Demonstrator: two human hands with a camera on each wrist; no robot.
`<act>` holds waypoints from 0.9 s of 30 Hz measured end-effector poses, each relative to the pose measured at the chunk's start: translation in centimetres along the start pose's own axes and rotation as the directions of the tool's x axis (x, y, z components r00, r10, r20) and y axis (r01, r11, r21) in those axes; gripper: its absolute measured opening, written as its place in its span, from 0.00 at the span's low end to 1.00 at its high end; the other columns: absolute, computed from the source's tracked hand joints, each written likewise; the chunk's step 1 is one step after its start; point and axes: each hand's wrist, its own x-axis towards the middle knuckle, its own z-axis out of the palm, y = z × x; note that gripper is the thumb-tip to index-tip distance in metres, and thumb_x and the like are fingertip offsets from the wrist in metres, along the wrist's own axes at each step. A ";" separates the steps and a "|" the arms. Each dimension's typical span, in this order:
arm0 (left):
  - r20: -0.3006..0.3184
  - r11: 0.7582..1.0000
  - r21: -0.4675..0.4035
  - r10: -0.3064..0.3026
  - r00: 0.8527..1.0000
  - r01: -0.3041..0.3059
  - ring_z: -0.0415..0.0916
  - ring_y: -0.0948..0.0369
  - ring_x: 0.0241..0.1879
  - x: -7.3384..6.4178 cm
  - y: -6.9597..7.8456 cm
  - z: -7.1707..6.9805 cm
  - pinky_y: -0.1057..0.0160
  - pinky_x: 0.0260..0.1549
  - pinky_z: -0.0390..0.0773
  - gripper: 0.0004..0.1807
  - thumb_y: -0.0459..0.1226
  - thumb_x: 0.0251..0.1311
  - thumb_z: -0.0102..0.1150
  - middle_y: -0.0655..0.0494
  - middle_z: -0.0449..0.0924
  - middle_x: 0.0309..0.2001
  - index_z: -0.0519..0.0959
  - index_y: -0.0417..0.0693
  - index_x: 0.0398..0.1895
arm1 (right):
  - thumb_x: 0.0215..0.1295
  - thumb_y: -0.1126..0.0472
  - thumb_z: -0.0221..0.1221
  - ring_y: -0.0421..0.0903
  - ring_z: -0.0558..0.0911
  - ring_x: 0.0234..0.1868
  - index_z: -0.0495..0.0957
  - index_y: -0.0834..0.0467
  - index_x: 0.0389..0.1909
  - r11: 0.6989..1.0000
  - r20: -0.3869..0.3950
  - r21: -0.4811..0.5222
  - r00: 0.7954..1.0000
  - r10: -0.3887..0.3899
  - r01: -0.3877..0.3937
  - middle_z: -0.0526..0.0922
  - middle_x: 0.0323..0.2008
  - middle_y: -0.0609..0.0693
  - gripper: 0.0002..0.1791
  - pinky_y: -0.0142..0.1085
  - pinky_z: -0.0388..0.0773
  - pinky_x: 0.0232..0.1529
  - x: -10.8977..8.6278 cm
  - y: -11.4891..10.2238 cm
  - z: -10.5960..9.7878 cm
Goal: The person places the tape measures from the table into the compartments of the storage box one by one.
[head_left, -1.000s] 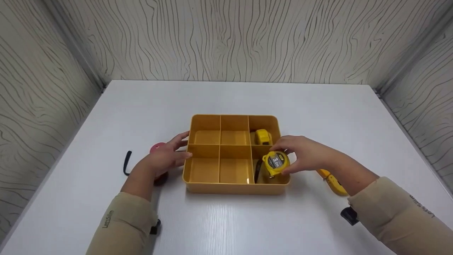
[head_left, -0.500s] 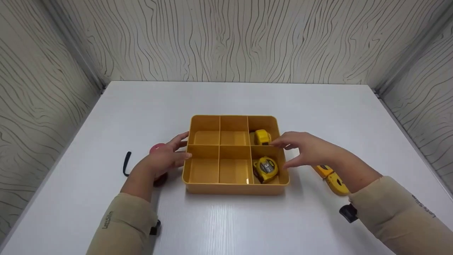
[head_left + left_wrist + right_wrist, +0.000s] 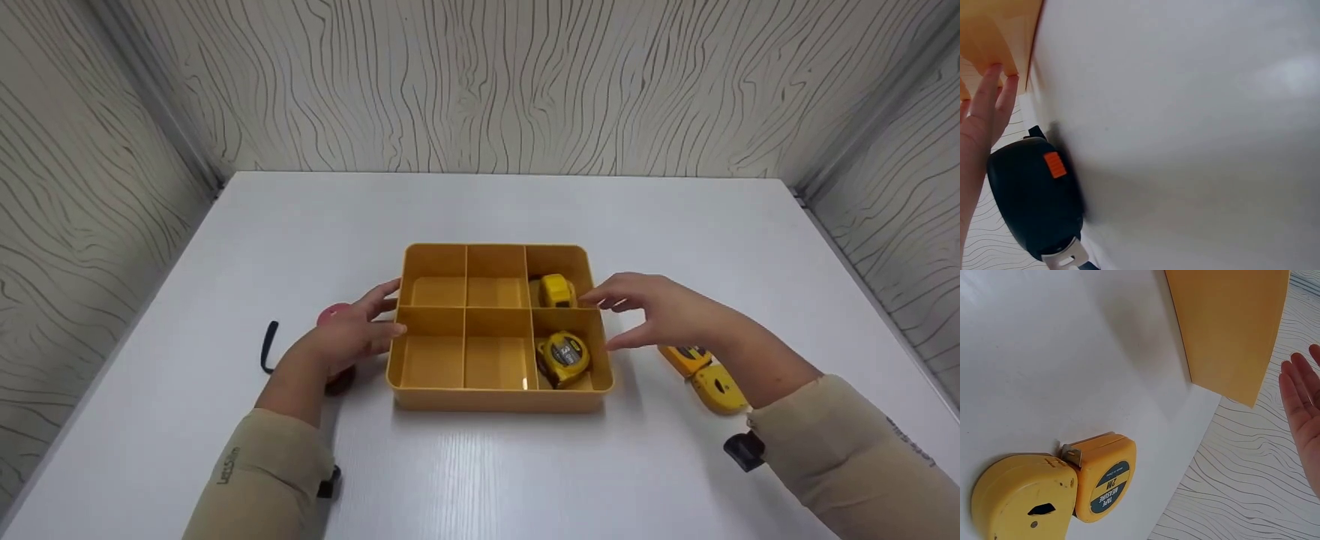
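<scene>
A yellow-orange box [image 3: 499, 399] with several compartments stands on the white table. My left hand [image 3: 349, 330] rests against its left side, straight fingers on the outer wall and thumb at the rim. My right hand [image 3: 664, 307] holds nothing; its fingers are spread apart just beside the right rim. In the front right compartment lies a yellow tape measure [image 3: 566, 358] marked 3.0m. Another yellow tape measure [image 3: 556, 289] sits in the back right one. Two more tape measures, an orange one [image 3: 1109, 478] marked 2M and a yellow one [image 3: 1024, 500], lie by my right forearm.
Beside my left hand lies a dark rounded case [image 3: 1036, 194] with an orange button and metal hook. A pink round thing [image 3: 332, 312] is partly hidden under that hand, and a black strap [image 3: 268, 346] lies to its left. Patterned walls [image 3: 495, 90] enclose the table.
My right hand has let go of the 3.0m tape measure, which now lies in the front right compartment, and has drawn back slightly right. My left hand stays put.
</scene>
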 end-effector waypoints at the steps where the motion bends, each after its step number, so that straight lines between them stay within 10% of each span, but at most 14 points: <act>1: 0.002 1.000 -0.001 0.003 1.000 -0.003 0.61 0.60 0.61 0.0 0.0 0.0 0.54 0.57 0.67 0.42 0.46 0.46 0.68 0.67 0.57 0.65 0.56 0.85 0.62 | 0.49 0.53 0.68 0.50 0.73 0.55 0.69 0.48 0.59 1.000 -0.002 0.000 1.000 0.002 -0.002 0.73 0.54 0.45 0.33 0.46 0.72 0.54 -0.1 0.0 -0.1; 16: -0.010 1.000 -0.007 -0.003 1.000 0.003 0.62 0.60 0.61 -0.1 0.0 0.1 0.55 0.55 0.69 0.41 0.44 0.47 0.68 0.68 0.58 0.63 0.57 0.87 0.60 | 0.49 0.48 0.67 0.48 0.75 0.53 0.70 0.52 0.57 1.000 -0.147 0.006 0.989 0.021 -0.020 0.73 0.53 0.47 0.33 0.44 0.73 0.52 -2.0 2.9 -1.0; 27: -0.015 1.000 -0.010 -0.018 1.000 0.018 0.61 0.60 0.61 -0.2 0.2 0.1 0.55 0.56 0.69 0.41 0.45 0.46 0.68 0.69 0.58 0.63 0.58 0.87 0.60 | 0.51 0.43 0.64 0.54 0.72 0.55 0.68 0.53 0.59 0.983 -0.238 0.082 0.954 0.181 -0.166 0.71 0.56 0.54 0.35 0.47 0.70 0.54 -4.3 5.7 -1.4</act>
